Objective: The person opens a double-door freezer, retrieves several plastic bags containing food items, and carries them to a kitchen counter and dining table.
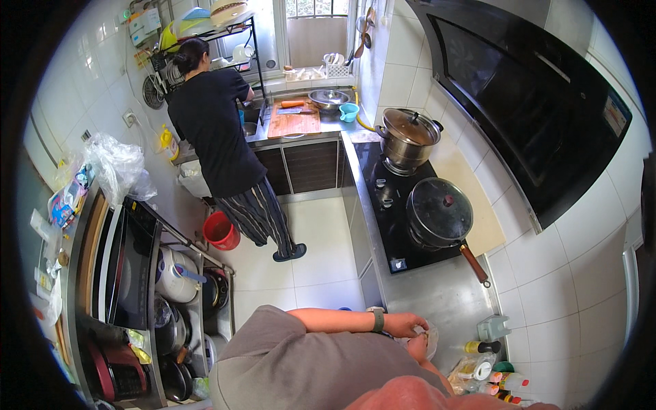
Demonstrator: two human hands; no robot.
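Note:
At the lower right, my left hand (406,324), with a dark band on its wrist, reaches over the steel counter (425,292). Its fingers are bent on the rim of a translucent plastic bag (433,338). Just below it my right hand (418,347) is closed on the same bag, close against the left fingers. What the bag contains is hidden. Beyond the hands, a lidded frying pan (441,211) with a wooden handle and a lidded steel pot (409,138) stand on the black gas hob (379,205).
Another person (220,123) stands at the sink, back turned. Near them are a cutting board (294,125) with a knife and carrot, and a red bucket (221,230). Bottles (482,347) stand right of my hands. A shelf rack (192,307) holds cookware; a range hood (517,102) overhangs the hob.

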